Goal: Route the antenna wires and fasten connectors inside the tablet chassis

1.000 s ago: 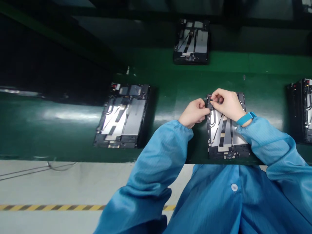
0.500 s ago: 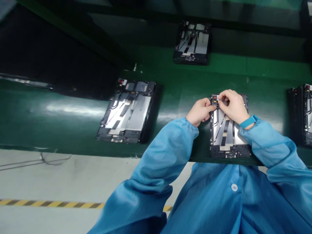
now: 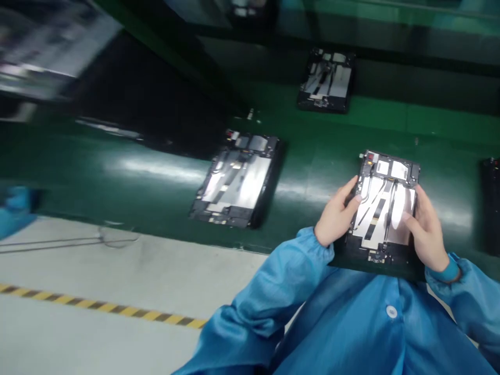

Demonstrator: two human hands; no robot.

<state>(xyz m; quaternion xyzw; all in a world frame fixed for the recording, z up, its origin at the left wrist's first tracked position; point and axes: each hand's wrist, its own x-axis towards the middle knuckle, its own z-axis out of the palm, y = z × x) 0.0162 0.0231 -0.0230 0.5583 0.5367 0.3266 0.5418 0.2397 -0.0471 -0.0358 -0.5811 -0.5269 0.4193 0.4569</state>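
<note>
A black-framed tablet panel (image 3: 385, 200), its silver sheets and dark ribbon strips lying exposed, is being held at the near edge of a green counter (image 3: 312, 156). It is being gripped by both long sides, though whether it is being lifted off the counter cannot be told. The left hand (image 3: 336, 216) is being curled around the panel's left side, with the thumb being pressed close to the edge. The right hand (image 3: 427, 234) is being closed around the right side, with its fingers (image 3: 410, 219) being laid against the silver sheet. No small part is being pinched by either hand; only the panel is being gripped. Relative to the held panel, a similar panel (image 3: 236, 179) is lying to the left, another (image 3: 326, 80) is lying farther back, and a dark one (image 3: 490, 205) is being cut off by the frame to the right. A blue smock sleeve (image 3: 281, 291) is being worn on the left arm, a teal wristband (image 3: 449, 271) is being worn at the right wrist, and a grey floor (image 3: 117, 271) is showing nearer than the panel. The step in hand is judged to be handling of the whole panel, and the next move is judged to call for even support at both sides, clear of the exposed strips.
</note>
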